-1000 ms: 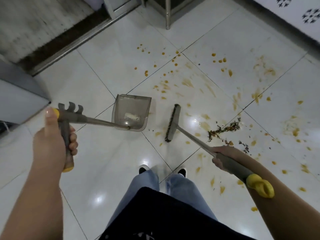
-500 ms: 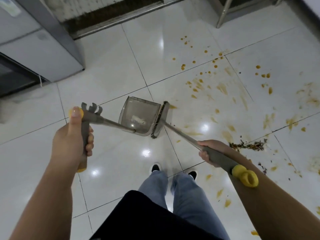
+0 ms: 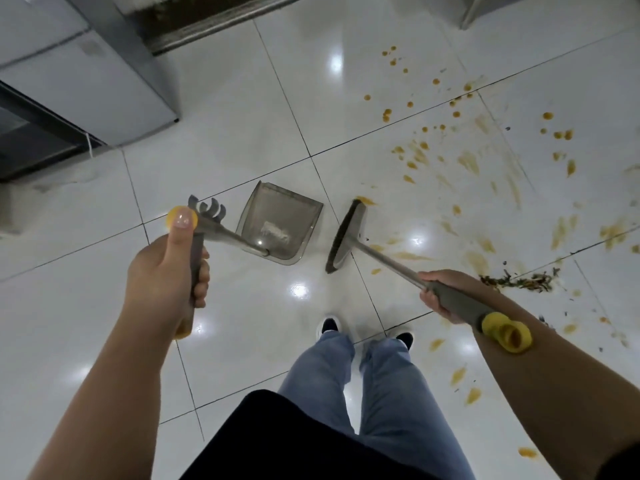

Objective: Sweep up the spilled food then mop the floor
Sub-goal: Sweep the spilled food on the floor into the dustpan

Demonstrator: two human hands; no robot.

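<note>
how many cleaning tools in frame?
2. The dustpan, floor centre, handle in the left hand; the broom just right of it, held by the right hand.

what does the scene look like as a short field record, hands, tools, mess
left hand: grips dustpan handle
right hand: grips broom handle
dustpan: holds a little pale debris
broom head: on floor, right of dustpan, apart from it
dark debris pile: on floor, right of the right hand
orange stains: smeared across right-hand tiles
</note>
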